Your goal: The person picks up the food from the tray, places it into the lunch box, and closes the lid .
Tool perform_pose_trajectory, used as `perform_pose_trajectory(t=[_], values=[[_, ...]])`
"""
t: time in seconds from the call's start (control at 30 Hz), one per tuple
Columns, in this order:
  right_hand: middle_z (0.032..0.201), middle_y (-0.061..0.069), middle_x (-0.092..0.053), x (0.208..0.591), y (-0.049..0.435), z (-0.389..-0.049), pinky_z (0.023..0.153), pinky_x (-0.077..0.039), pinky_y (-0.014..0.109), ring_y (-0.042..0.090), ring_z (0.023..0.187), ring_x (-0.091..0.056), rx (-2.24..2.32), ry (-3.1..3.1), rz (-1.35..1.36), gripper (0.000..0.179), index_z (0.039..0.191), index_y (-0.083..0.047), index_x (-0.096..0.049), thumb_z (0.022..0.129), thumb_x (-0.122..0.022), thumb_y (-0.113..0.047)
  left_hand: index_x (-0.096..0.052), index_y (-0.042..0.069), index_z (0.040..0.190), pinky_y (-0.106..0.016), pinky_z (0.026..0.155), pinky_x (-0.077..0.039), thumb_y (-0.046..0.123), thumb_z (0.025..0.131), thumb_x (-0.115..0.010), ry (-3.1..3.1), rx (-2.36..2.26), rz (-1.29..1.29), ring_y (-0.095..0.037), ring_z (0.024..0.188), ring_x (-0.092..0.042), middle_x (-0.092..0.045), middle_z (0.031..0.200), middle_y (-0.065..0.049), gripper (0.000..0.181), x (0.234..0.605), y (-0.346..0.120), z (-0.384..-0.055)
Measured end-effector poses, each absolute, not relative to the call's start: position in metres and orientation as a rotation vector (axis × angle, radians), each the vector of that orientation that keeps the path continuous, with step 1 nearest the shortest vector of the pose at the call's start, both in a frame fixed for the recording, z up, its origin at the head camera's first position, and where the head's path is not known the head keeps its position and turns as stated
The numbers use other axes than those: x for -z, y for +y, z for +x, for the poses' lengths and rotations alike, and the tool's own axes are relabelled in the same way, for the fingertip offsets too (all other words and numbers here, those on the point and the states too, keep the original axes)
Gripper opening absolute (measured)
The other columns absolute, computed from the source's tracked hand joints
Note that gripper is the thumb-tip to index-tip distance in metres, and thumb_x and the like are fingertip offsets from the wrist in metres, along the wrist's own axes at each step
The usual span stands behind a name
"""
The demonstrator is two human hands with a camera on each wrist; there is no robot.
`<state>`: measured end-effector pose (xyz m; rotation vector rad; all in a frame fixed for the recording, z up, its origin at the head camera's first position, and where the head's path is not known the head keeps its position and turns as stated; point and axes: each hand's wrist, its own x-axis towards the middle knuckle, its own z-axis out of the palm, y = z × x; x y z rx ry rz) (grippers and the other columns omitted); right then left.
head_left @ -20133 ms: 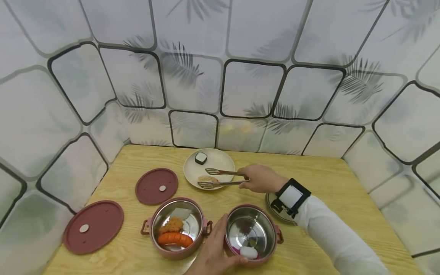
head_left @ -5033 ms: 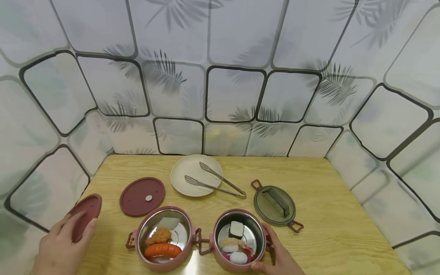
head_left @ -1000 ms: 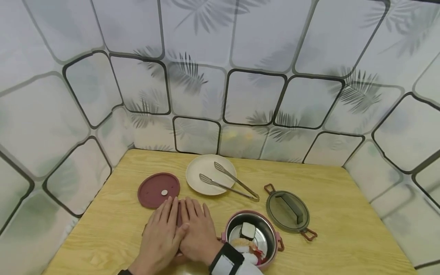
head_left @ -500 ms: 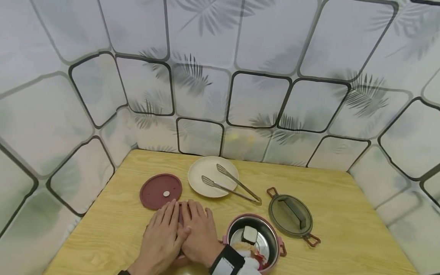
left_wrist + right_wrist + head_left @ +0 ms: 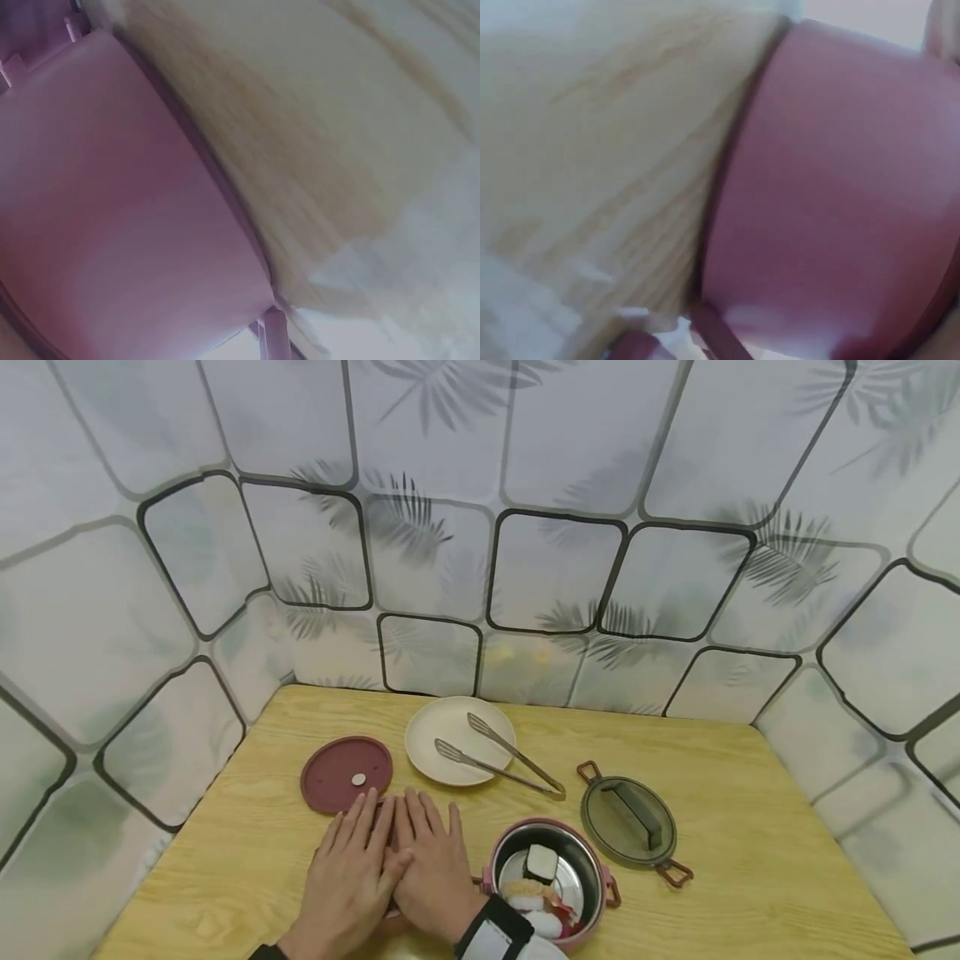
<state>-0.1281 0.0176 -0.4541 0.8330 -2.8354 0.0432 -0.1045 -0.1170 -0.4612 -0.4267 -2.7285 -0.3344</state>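
Observation:
Both hands lie flat, fingers straight, on a maroon lid that covers the left pink pot; its smooth wall fills much of both wrist views. My left hand and right hand rest side by side, thumbs meeting. They hide most of the lid and pot in the head view. Just right stands an uncovered pink pot. Inside it are a white-topped block with a dark base, a tan breaded piece with a red tail and white pieces.
A second maroon lid with a pale button lies behind the left pot. Metal tongs lie partly across a cream plate. A round grey-green lidded dish with brown handles sits at right. Patterned walls border the table.
Earlier, my right hand held the tongs over food on the plate, then touched the right pot while my left held a lid. Food entered that pot; the left pot got covered. Lately the hands stay still.

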Motion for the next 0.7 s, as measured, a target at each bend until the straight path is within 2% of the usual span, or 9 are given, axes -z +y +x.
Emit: perform_pose_trajectory(t=[0.17,0.27,0.33,0.4,0.5,0.6,0.7], values=[[0.15,0.012,-0.019,0.453,0.02,-0.129,0.104,-0.023,0.057,0.025,0.135,-0.011,-0.1,-2.866,0.853,0.056,0.143,-0.006,-0.022,0.1,-0.019,-0.04,-0.03,0.0,0.139,-0.049,0.109,-0.017,0.057,0.095,-0.029,-2.769,0.337,-0.398,-0.026,0.134,-0.018,-0.027,0.146,-0.017,0.072,0.459,-0.115,-0.105],[0.15,0.012,-0.019,0.455,0.02,-0.129,0.104,-0.024,0.056,0.025,0.135,-0.012,-0.147,-2.845,0.861,0.055,0.143,-0.006,-0.022,0.1,-0.019,-0.04,-0.028,0.003,0.14,-0.051,0.108,-0.017,0.059,0.094,-0.029,-2.813,0.388,-0.409,-0.027,0.134,-0.015,-0.022,0.148,-0.016,0.073,0.456,-0.119,-0.104],[0.15,0.011,-0.019,0.458,0.021,-0.128,0.104,-0.024,0.056,0.025,0.135,-0.013,-0.183,-2.835,0.857,0.055,0.143,-0.006,-0.022,0.1,-0.021,-0.039,-0.026,0.005,0.142,-0.054,0.107,-0.018,0.061,0.092,-0.034,-2.849,0.481,-0.447,-0.027,0.135,-0.011,-0.017,0.15,-0.015,0.076,0.454,-0.123,-0.103],[0.15,0.011,-0.018,0.46,0.022,-0.128,0.104,-0.025,0.056,0.024,0.135,-0.014,-0.207,-2.82,0.854,0.055,0.143,-0.006,-0.022,0.099,-0.025,-0.038,-0.023,0.007,0.143,-0.055,0.105,-0.021,0.066,0.086,-0.041,-2.878,0.563,-0.506,-0.027,0.135,-0.01,-0.014,0.15,-0.014,0.084,0.453,-0.13,-0.104],[0.15,0.01,-0.019,0.462,0.023,-0.128,0.104,-0.026,0.055,0.023,0.134,-0.015,-0.244,-2.81,0.84,0.056,0.143,-0.006,-0.024,0.098,-0.029,-0.039,-0.018,0.007,0.145,-0.056,0.101,-0.028,0.075,0.072,-0.053,-2.886,0.621,-0.643,-0.028,0.134,-0.012,-0.012,0.151,-0.013,0.105,0.452,-0.142,-0.107],[0.15,0.009,-0.019,0.463,0.023,-0.128,0.104,-0.027,0.054,0.022,0.134,-0.014,-0.253,-2.812,0.818,0.057,0.143,-0.007,-0.024,0.097,-0.03,-0.04,-0.012,0.012,0.146,-0.053,0.096,-0.036,0.081,0.059,-0.059,-2.881,0.605,-0.754,-0.027,0.133,-0.017,-0.015,0.15,-0.012,0.12,0.451,-0.15,-0.111],[0.15,0.009,-0.02,0.463,0.022,-0.129,0.103,-0.027,0.054,0.021,0.135,-0.013,-0.257,-2.817,0.814,0.057,0.143,-0.008,-0.024,0.097,-0.029,-0.04,-0.01,0.016,0.147,-0.053,0.092,-0.04,0.084,0.052,-0.061,-2.867,0.608,-0.825,-0.027,0.131,-0.019,-0.016,0.149,-0.014,0.127,0.448,-0.155,-0.115]])
